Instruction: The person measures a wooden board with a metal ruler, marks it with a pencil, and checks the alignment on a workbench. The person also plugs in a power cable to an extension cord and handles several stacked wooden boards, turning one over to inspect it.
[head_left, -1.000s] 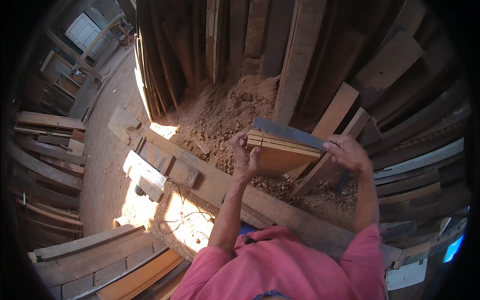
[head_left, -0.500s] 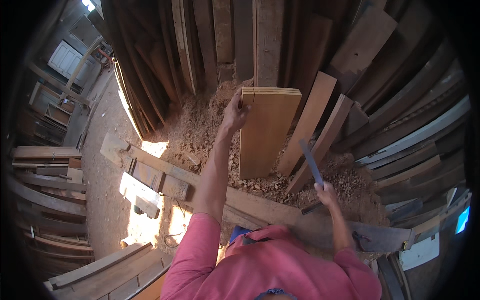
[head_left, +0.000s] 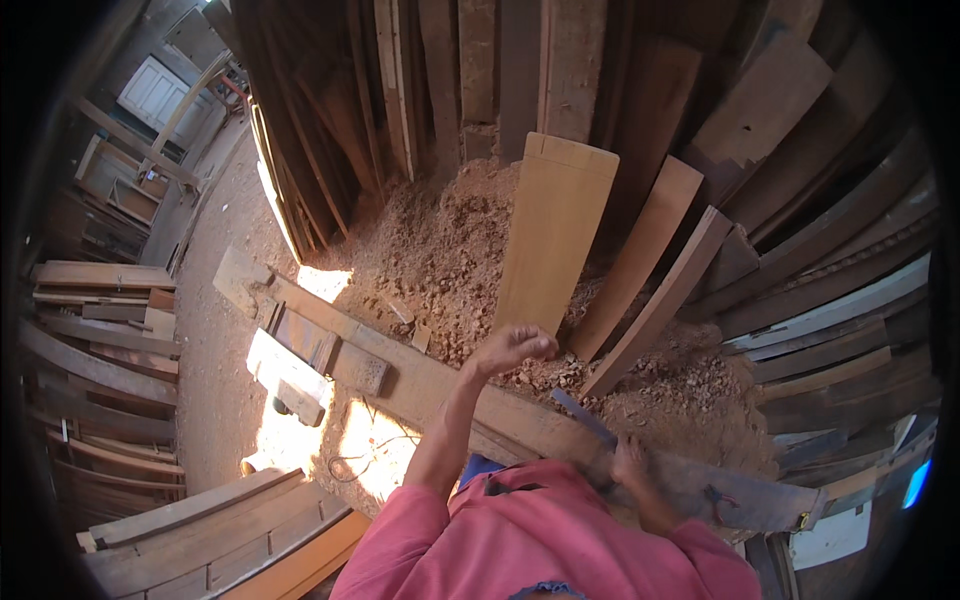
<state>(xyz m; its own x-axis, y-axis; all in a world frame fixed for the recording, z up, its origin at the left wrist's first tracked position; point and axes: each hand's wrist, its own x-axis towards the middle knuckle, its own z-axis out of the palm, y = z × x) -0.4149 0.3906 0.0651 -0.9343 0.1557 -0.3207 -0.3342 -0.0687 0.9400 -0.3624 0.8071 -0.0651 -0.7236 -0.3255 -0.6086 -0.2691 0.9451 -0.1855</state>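
Note:
A wide, pale yellow-brown wooden board stands on end, leaning away from me against the stacked timber, with a thin line across its upper end. My left hand is in front of the board's lower part, fingers curled into a loose fist; nothing shows in it. Low on the right, my right hand grips what looks like a try square by its end. The flat grey blade of the try square points up and left over the long wooden beam; my hand hides its stock.
Two narrower planks lean beside the board. Wood shavings cover the ground behind a long beam that crosses before me. A small wood block rests on the beam. Pliers-like red-handled tool lies at right. Timber stacks surround the space.
My left hand has let go of the board's upper left edge and come down toward me. The board now leans farther back. My right hand has lowered the try square, tipping its blade leftward.

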